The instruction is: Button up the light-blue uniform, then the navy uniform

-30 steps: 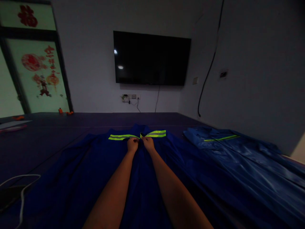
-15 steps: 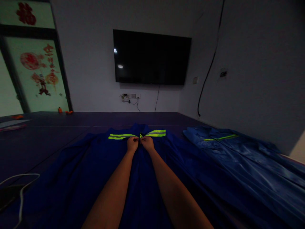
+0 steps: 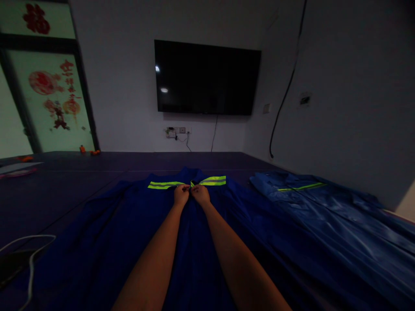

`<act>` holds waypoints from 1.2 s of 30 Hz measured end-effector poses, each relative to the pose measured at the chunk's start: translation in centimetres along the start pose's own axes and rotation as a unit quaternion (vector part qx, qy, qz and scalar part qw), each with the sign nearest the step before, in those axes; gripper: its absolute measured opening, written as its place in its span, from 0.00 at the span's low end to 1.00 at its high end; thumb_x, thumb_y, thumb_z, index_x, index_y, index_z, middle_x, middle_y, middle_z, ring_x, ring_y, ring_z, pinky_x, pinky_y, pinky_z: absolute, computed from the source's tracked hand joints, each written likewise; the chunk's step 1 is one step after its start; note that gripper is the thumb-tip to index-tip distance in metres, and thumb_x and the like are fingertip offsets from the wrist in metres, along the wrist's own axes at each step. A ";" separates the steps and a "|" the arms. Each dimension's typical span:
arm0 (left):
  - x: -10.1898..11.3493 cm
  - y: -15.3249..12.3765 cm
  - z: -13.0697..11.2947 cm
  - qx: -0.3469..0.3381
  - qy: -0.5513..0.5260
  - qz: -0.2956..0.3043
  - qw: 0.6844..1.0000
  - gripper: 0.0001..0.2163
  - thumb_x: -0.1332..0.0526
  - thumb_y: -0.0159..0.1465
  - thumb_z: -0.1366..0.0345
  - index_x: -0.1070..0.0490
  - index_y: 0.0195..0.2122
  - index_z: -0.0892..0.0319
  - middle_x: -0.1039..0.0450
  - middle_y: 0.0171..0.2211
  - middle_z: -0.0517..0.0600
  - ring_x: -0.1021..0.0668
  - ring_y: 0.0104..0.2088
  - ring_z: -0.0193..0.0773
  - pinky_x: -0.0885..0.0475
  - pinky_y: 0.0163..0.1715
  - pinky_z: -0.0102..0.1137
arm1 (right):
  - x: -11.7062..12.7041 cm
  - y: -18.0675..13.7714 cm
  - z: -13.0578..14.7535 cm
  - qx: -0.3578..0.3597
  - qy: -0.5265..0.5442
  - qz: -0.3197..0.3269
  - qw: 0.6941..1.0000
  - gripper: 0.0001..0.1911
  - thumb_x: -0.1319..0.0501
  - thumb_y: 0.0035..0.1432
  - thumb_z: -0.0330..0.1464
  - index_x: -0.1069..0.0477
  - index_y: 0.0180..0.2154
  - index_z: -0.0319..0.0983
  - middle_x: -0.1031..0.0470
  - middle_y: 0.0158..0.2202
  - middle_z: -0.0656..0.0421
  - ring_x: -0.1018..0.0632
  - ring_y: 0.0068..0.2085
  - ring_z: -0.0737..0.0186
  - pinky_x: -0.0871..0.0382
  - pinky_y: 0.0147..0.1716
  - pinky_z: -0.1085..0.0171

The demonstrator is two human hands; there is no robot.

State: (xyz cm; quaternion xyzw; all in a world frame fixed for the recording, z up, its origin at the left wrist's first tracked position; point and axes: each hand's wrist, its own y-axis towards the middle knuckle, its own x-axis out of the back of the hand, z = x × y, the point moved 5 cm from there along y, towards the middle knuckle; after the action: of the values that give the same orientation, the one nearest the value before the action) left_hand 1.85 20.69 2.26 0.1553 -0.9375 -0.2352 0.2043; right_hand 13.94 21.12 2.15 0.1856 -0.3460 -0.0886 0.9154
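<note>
A dark blue work jacket (image 3: 136, 233) with yellow-green reflective stripes (image 3: 162, 185) lies spread flat on a dark purple surface in front of me. Both my arms reach out over it. My left hand (image 3: 180, 195) and my right hand (image 3: 201, 194) sit side by side at the centre front of the jacket, just below the stripes. Each hand is closed in a pinch on the jacket's front edges where they meet. What lies between the fingertips is too small and dark to make out.
A second blue jacket (image 3: 324, 211) with a reflective stripe lies to the right by the wall. A white cable (image 3: 30, 255) and a dark object lie at the lower left. A black TV (image 3: 207, 77) hangs on the far wall; a decorated glass door (image 3: 52, 103) stands left.
Almost nothing differs. Both hands stay pinched together at the jacket's front, shifting only a few pixels upward.
</note>
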 end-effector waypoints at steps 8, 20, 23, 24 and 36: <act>0.1 -0.2 -0.3 -0.007 -0.015 -0.010 1.000 0.12 0.45 0.51 0.78 0.25 0.32 0.62 0.24 0.33 0.51 0.23 0.35 0.35 0.30 0.39 0.30 | 0.2 -0.2 0.3 -0.002 -0.009 0.019 1.000 0.06 0.43 0.48 0.27 0.27 0.29 0.38 0.24 0.26 0.59 0.25 0.29 0.67 0.40 0.26 0.74; 0.3 -0.6 -1.0 -0.020 -0.010 -0.017 1.000 0.11 0.41 0.50 0.76 0.26 0.35 0.63 0.27 0.25 0.47 0.26 0.26 0.31 0.32 0.31 0.25 | 0.2 -0.2 0.4 0.008 -0.042 0.026 0.999 0.08 0.43 0.49 0.26 0.28 0.33 0.38 0.25 0.28 0.59 0.26 0.31 0.66 0.41 0.28 0.72; 0.3 -0.7 -1.2 -0.025 -0.002 -0.016 1.000 0.13 0.42 0.50 0.78 0.27 0.36 0.62 0.28 0.24 0.46 0.26 0.26 0.30 0.32 0.31 0.25 | 0.1 -0.2 0.4 0.010 -0.046 0.030 0.998 0.08 0.43 0.49 0.26 0.28 0.33 0.38 0.25 0.28 0.59 0.26 0.31 0.66 0.41 0.28 0.72; 0.3 -0.7 -1.2 -0.027 0.000 -0.015 1.000 0.14 0.43 0.50 0.78 0.27 0.36 0.62 0.28 0.24 0.46 0.26 0.26 0.30 0.32 0.31 0.25 | 0.1 -0.2 0.5 0.012 -0.047 0.031 0.998 0.08 0.43 0.49 0.26 0.28 0.33 0.39 0.25 0.28 0.59 0.26 0.31 0.66 0.41 0.28 0.71; 0.0 -0.7 -1.1 -0.036 0.036 -0.001 0.999 0.15 0.45 0.49 0.80 0.27 0.37 0.64 0.27 0.26 0.49 0.26 0.27 0.31 0.32 0.31 0.25 | -0.2 -0.3 0.4 0.031 -0.071 0.041 0.996 0.08 0.43 0.52 0.30 0.30 0.36 0.40 0.25 0.32 0.58 0.26 0.33 0.65 0.43 0.27 0.71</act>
State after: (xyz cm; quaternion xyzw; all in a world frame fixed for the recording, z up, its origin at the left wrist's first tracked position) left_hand 2.51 19.67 2.82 0.1574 -0.9203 -0.2629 0.2434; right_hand 13.50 20.79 2.22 0.1928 -0.4198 -0.0532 0.8853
